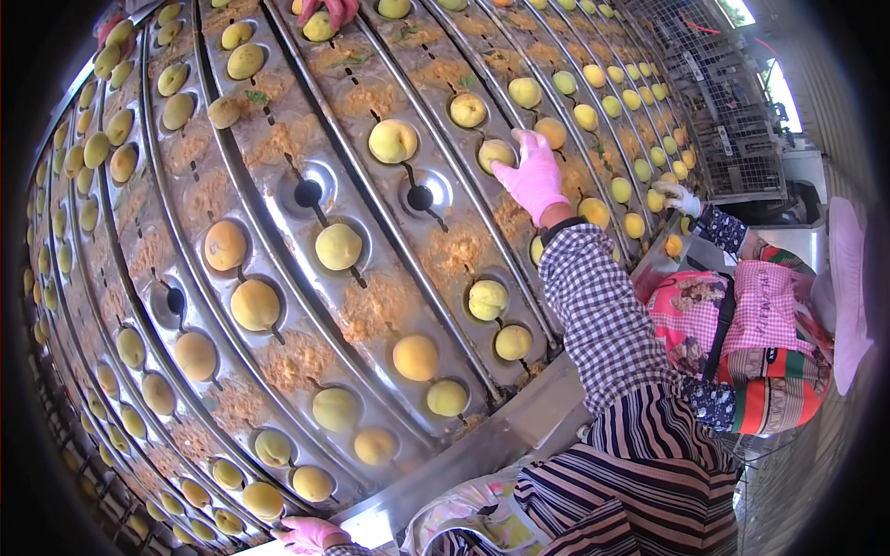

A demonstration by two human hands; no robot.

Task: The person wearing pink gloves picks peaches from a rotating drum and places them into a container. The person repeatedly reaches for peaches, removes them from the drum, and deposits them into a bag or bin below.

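My right hand (532,174), in a pink glove, has its thumb and fingers around the right side of a yellow-green peach (495,156) seated in a metal cup. An orange peach (550,132) lies just beyond the fingers. At the bottom edge of the view, my left hand (309,534), also pink-gloved, is partly visible with its fingers a little apart and no fruit seen in it. Its fingertips are close to a yellow peach (263,500). Rows of peaches sit in the cups of metal trays (410,292); some cups hold none, and wet orange pulp (372,306) sticks between them.
To my right, a co-worker (737,326) in a pink checked apron has a white-gloved hand (671,197) at the trays. Another person's pink-gloved hand (330,12) is on a peach across the trays. A metal rail (528,424) borders my side. Wire mesh guarding (737,104) stands beyond.
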